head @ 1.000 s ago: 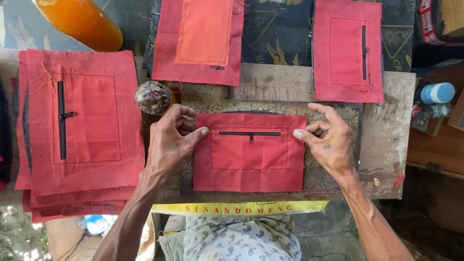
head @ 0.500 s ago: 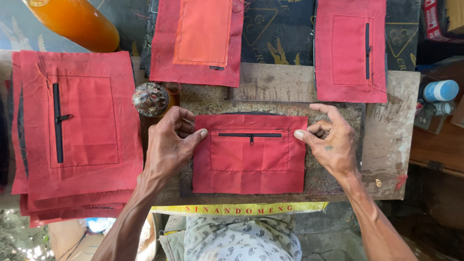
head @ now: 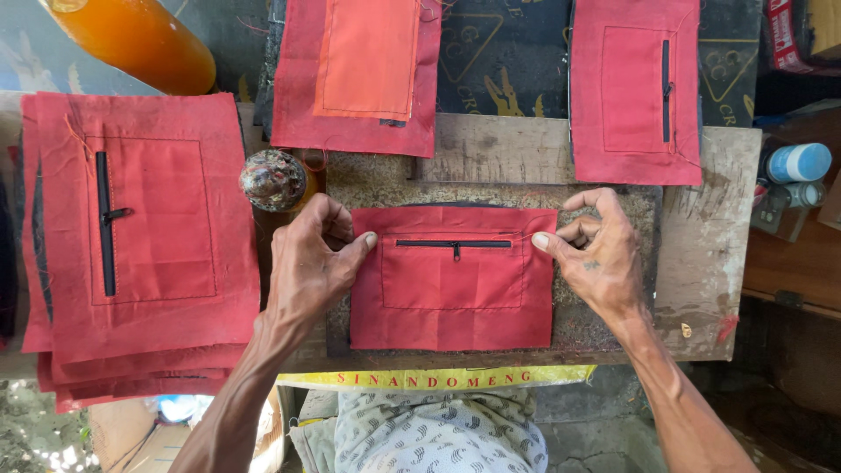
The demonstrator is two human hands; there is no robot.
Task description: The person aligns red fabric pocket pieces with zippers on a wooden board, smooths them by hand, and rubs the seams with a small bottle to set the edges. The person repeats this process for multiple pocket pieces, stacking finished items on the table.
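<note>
Pressing both thumbs down, I see my left hand [head: 308, 263] and right hand [head: 594, 252] pinning, not gripping, the red zipped panel [head: 453, 278] mid-board [head: 710, 263]. Finished panels sit stacked left [head: 140, 236]; I'd judge this one's flattened, still to be stacked.

Hardly anything has changed: the left hand [head: 311, 263] and right hand [head: 596, 254] have kept their thumbs pressed on the red zippered panel [head: 453, 280], which lies unmoved on the table [head: 710, 263].
</note>
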